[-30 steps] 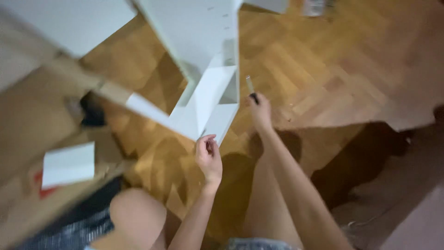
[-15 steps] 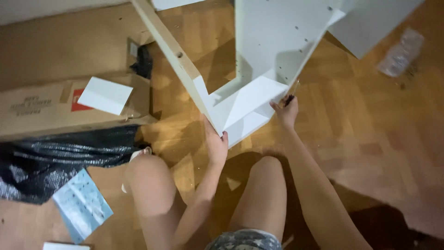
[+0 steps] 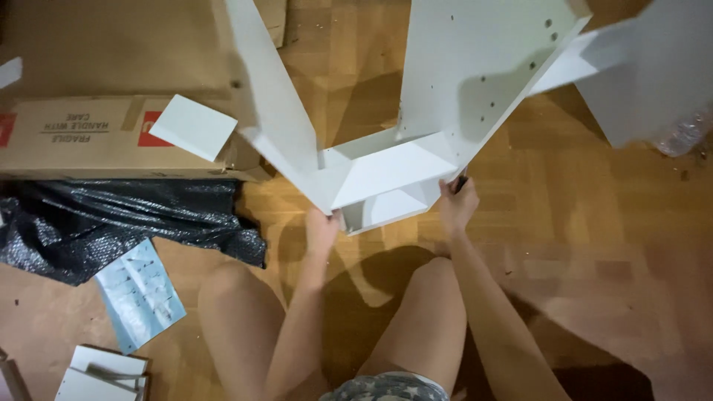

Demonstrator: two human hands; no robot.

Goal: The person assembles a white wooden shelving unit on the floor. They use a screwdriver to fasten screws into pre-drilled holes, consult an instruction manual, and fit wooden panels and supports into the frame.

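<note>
The left hand [image 3: 323, 226] grips the near lower corner of a white furniture frame [image 3: 416, 111], fingers hooked under the panel edge beside an open compartment. The right hand [image 3: 456, 206] is clenched around a dark tool handle [image 3: 460, 180] pressed against the frame's other near corner; what kind of tool it is cannot be told.

The person sits on a herringbone wood floor [image 3: 594, 208], bare knees drawn up just beneath the frame. The light is warm and dim, and the frame throws a dark shadow between the legs.

Along the floor's left side lies a long cardboard box [image 3: 89, 137] with a small white panel [image 3: 194, 126] resting on its top edge. Whether anything is inside the box cannot be seen. Just in front of it lies crumpled black plastic wrap [image 3: 126, 223], and nearer the person a pale blue instruction sheet [image 3: 140, 293]. At the near left corner sit small white pieces [image 3: 100, 371]. A clear plastic bottle [image 3: 683, 134] lies at the far right edge.
</note>
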